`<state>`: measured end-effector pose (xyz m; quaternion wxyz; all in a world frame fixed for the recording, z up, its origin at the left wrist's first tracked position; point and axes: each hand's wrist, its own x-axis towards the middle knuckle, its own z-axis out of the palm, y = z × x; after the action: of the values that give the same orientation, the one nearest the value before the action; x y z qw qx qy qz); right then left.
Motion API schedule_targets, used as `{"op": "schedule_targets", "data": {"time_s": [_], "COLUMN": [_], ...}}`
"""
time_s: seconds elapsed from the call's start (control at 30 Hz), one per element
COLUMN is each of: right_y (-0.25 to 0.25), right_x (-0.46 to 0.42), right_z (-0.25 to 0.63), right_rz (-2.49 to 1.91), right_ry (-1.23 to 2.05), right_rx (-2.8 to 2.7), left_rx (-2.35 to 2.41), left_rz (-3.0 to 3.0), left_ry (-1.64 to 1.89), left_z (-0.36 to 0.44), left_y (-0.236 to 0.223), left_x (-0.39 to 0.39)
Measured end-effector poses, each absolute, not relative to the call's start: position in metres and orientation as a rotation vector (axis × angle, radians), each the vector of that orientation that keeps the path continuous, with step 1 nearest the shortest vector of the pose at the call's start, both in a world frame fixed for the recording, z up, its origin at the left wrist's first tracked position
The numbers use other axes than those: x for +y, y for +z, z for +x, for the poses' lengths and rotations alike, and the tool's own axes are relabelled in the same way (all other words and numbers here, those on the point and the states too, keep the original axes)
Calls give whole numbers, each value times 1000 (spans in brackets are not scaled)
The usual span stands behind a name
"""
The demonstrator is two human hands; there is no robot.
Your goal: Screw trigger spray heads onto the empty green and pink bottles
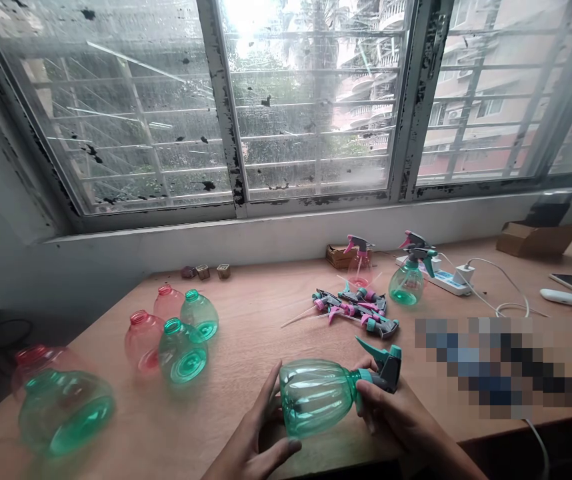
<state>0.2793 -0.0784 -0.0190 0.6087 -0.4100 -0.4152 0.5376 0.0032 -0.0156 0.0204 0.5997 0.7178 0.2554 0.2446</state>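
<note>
Holding a green bottle (316, 398) on its side over the near edge of the bench (246, 300), the right hand (389, 403) grips it at the neck, just below the grey and teal spray head (391, 368). The bottle's base points toward the left edge, and the spray head's teal lever sits uppermost. The left hand (261, 433) is open and cupped about the base, thumb spread from the fingers; whether it touches the plastic, I cannot tell. Along the left edge stand open bottles (183, 353), three red and three green, their necks uncovered. A pile of loose spray heads (353, 310), grey with pink or teal parts, lies beyond the right hand, toward the far edge. Just behind that pile stands a pink bottle (360, 270) with its sprayer on, and to its right a second green bottle (406, 285) likewise fitted, near a white power strip (453, 283).
</note>
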Motion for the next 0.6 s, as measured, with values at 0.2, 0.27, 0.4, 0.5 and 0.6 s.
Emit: {"op": "schedule_targets", "data": {"time_s": [0.2, 0.27, 0.4, 0.5, 0.6], "right_y": [-19, -19, -18, -19, -20], "right_x": [-79, -79, -79, -79, -79], "right_z": [279, 280, 280, 279, 279], "right_rz": [-939, -943, -953, -951, -952], "right_ry": [1244, 1238, 1240, 1252, 1247], "right_rx": [-963, -969, -961, -953, -942], "left_rx": [659, 686, 637, 585, 589], "left_rz": [1663, 1668, 1631, 1624, 1645], "left_ry": [542, 543, 563, 555, 565], "left_z": [-1, -1, 4, 6, 5], "left_y": [18, 16, 15, 15, 18], "left_x": [-16, -15, -12, -12, -16]}}
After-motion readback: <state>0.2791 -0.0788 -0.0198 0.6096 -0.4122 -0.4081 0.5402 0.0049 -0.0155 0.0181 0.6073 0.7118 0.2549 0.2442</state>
